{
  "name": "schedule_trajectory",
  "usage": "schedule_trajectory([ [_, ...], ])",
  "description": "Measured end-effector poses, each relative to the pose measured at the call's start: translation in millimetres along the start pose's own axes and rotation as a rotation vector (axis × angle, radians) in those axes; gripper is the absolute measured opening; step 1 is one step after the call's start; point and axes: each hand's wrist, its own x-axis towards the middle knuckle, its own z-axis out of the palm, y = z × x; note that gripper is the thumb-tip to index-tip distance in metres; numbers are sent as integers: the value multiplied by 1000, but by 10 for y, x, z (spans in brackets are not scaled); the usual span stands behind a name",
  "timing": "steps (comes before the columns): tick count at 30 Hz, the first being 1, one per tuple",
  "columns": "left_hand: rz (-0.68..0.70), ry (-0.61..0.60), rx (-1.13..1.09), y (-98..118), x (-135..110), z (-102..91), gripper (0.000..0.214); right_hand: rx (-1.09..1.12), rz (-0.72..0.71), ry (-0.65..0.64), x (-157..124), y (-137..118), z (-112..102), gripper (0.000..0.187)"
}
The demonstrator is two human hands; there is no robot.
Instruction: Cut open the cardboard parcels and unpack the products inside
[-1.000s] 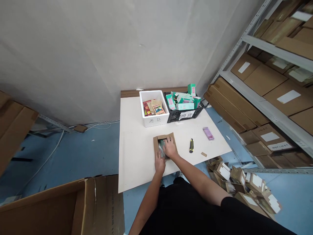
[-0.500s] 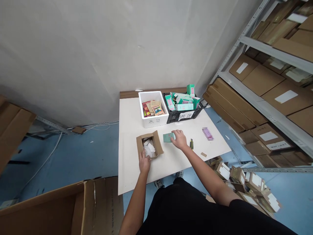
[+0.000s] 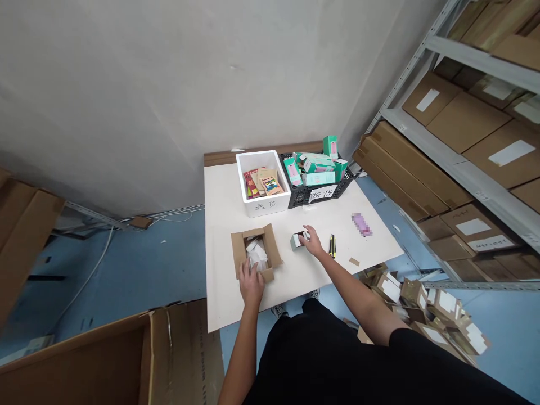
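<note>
An open brown cardboard box [image 3: 255, 253] with white packing inside lies on the white table [image 3: 223, 202]. My left hand [image 3: 251, 283] grips its near edge with curled fingers. To the right, a small teal product box [image 3: 297, 241] stands tipped on the table, and my right hand [image 3: 313, 242] holds it at its right side. A black and yellow utility knife [image 3: 332, 246] lies just right of that hand.
A white foam bin [image 3: 262, 183] of packets and a black crate [image 3: 318, 177] of teal boxes sit at the table's back. A pink item [image 3: 361, 224] lies at right. Shelves of cartons [image 3: 455, 146] stand right, small boxes [image 3: 426, 304] are heaped on the floor, and a large carton [image 3: 105, 360] is at lower left.
My right hand lifted the teal box out of the cardboard box, set it to the right and turned it up on its side. My left hand slid the cardboard box left.
</note>
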Motion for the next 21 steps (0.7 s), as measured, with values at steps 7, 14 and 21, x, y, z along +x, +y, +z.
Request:
schedule_trajectory([
  [7, 145, -115, -191, 1039, 641, 427, 45, 106, 87, -30, -38, 131, 21, 57],
  [14, -116, -423, -189, 1724, 1365, 1090, 57, 217, 156, -7, -9, 238, -34, 60],
  [21, -123, -269, -389, 1442, 1343, 1172, 51, 241, 80, -48, 114, 146, -175, 48],
])
